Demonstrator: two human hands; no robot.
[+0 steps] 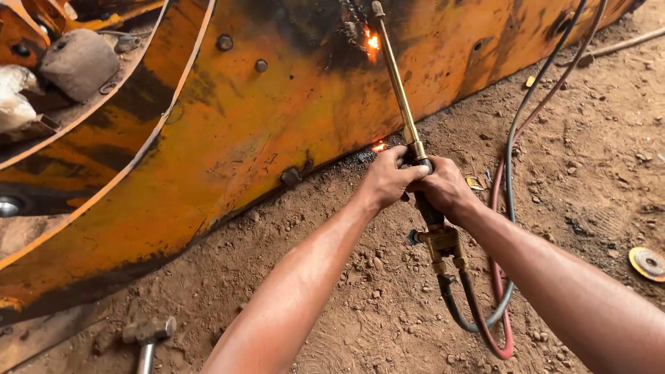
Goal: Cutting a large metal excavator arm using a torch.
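Note:
Both my hands grip the handle of a brass cutting torch (400, 97). My left hand (389, 179) wraps the upper handle, and my right hand (444, 187) clasps it just beside and below. The long brass tube points up to a large orange steel body (277, 118), where its tip meets a glowing, blackened spot (372, 41). Sparks or molten bits glow on the ground (379, 146) at the steel's lower edge. A red hose and a dark hose (504, 208) run from the torch's valve block (441, 244) and loop away to the upper right.
A hammer (147, 334) lies on the reddish dirt at the lower left. A round grinding disc (648, 263) rests on the ground at the right edge. A grey rock (78, 62) and more orange steel parts sit at the upper left.

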